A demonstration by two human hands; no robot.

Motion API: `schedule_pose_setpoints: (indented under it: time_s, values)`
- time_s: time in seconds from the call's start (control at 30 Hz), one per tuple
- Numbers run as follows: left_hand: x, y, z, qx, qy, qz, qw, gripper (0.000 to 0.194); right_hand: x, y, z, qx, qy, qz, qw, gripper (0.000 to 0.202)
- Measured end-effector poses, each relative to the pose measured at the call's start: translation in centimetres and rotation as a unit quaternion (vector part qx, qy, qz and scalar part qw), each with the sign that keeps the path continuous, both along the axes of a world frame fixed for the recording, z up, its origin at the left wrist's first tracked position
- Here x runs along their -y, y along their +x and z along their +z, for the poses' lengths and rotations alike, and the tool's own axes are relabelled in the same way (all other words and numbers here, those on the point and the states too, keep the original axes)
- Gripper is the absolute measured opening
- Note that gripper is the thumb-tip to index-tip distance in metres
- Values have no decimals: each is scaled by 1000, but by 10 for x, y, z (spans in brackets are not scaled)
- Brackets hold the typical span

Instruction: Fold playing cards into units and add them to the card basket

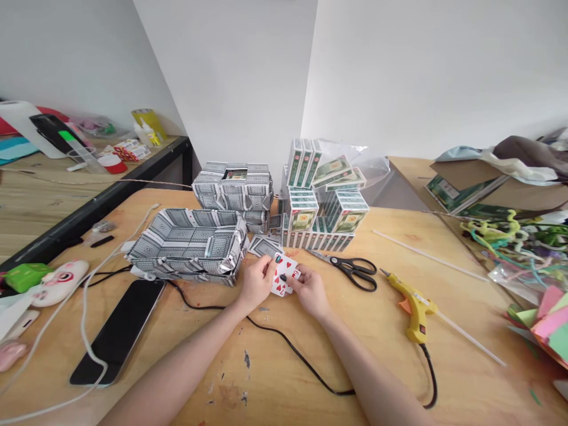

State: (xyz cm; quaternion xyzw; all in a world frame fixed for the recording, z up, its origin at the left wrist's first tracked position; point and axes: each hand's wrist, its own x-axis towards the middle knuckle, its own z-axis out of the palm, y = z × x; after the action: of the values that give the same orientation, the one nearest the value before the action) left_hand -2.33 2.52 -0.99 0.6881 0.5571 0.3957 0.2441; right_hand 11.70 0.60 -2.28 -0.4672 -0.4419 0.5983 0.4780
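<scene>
White-faced playing cards with red hearts, pinched in both hands

So the white-faced playing cards with red hearts [284, 286] are up front in the middle of the pale wooden table [266, 384], well in from its far edge. The left hand [258, 284] is closed on their left side, thumb and fingers pinching. The right hand [312, 291] is gripping them too, from the right, with its dark-nailed thumb over the printed face. I can read a 7 at the near end.

Just beyond the fingers are some loose grey-backed cards [265, 246]. Left of those, an open rectangular tray built from grey patterned cards [186, 236] sits toward the far left corner, and behind it, near the far edge, is a chunky box form covered in the same sort of cards [248, 190]. Right beside that there's a stack of green-and-white card boxes [303, 220], a few leaning on top.

Over to the right: black-handled scissors [355, 272] lying flat, then a yellow hot glue gun [417, 307] with a translucent glue stick [470, 338] running out of its back end. Another thin translucent stick [430, 255] lies closer to the right edge. A black smartphone [118, 331] is on the left side, white cable [82, 325] crossing its near end.
</scene>
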Motion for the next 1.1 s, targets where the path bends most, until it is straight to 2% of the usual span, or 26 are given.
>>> schedule_pose_setpoints:
  time_s: [0.3, 0.63, 0.87, 1.1]
  values:
    - [-4, 0, -3, 11, -26, -2, 1000, 33, 0, 1, -2, 57, 8, -9, 998, 22]
    - [-7, 1, -2, -22, -27, 4, 999, 40, 0, 0, -5, 24, -9, -30, 999, 25]
    - [-3, -1, -1, -3, -59, -61, 996, 37, -5, 3, -2, -23, -5, -92, 995, 29]
    - [-3, -5, -1, -4, -71, -93, 993, 35, -4, 4, 0, -63, -4, -83, 995, 27]
